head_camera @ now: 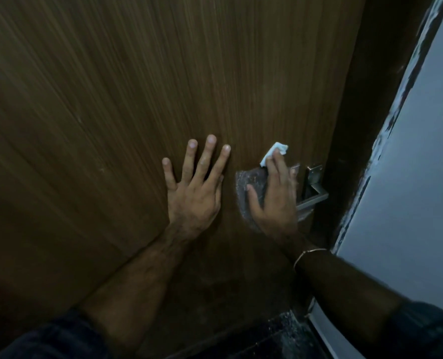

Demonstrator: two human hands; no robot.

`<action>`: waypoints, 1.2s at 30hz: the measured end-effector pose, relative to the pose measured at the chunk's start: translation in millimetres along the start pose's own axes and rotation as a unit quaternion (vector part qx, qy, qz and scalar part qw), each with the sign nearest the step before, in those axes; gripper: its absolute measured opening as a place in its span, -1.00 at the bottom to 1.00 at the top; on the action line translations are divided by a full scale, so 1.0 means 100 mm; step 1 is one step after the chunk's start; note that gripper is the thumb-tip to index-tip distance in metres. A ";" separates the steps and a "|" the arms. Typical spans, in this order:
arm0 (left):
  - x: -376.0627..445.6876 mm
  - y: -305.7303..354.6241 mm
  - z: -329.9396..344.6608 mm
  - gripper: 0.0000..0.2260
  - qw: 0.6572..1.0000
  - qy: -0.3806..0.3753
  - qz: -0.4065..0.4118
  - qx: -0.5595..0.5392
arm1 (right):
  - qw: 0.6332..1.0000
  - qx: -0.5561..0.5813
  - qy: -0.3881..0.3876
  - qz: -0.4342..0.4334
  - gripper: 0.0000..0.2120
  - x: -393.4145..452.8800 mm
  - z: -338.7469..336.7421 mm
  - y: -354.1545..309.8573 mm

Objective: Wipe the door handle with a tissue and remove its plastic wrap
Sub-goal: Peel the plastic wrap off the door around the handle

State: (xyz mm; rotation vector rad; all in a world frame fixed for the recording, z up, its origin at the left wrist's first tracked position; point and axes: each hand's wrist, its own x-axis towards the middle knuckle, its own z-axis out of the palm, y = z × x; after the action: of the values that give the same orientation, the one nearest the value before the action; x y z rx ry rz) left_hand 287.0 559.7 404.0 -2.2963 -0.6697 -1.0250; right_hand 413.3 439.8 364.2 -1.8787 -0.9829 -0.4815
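- Here, one brown wood-grain door [111,99] fills most of the view, shut against a dark frame [350,125] on the right, with one pale grey wall [422,177] beyond the frame.
- Two bare forearms reach up from dark sleeves; the right wrist wears one thin bracelet [309,252].
- One left hand [193,193] lies flat on the door panel, fingers straight and spread, grasping nothing, just left of the handle.
- One right hand [274,198] lies over the handle area, its fingers pressing one small white tissue [273,151] to the door; whether they curl round it cannot be told.
- One patch of cloudy plastic wrap [248,185] shows from under that hand, against the door.
- One metal lever handle [316,196] sticks out on the hand's right, mostly hidden, beside one small metal plate [315,174].
- A speckled dark floor [280,332] shows at the bottom.
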 end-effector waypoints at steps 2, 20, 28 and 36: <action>0.00 0.02 0.00 -0.49 1.000 -0.001 -0.010 0.004 | 0.999 -0.008 0.000 -0.044 -0.30 -0.07 0.09 -0.09; -0.02 0.12 0.04 -0.51 0.999 -0.005 -0.039 -0.009 | 0.998 0.028 0.038 -0.030 -0.38 -0.27 0.40 -0.24; -0.01 0.14 0.03 -0.50 0.999 -0.015 -0.041 -0.019 | 0.999 0.029 0.016 -0.018 -0.34 -0.29 0.41 -0.24; -0.02 0.14 0.02 -0.50 0.999 -0.025 -0.032 -0.027 | 0.999 -0.011 0.011 0.033 -0.29 -0.27 0.32 -0.02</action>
State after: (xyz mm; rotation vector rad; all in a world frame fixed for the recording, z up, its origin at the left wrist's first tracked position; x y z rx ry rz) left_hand 295.8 550.4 397.5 -2.3676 -0.7487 -1.0276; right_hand 393.1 456.6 331.3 -1.9150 -0.9004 -0.4740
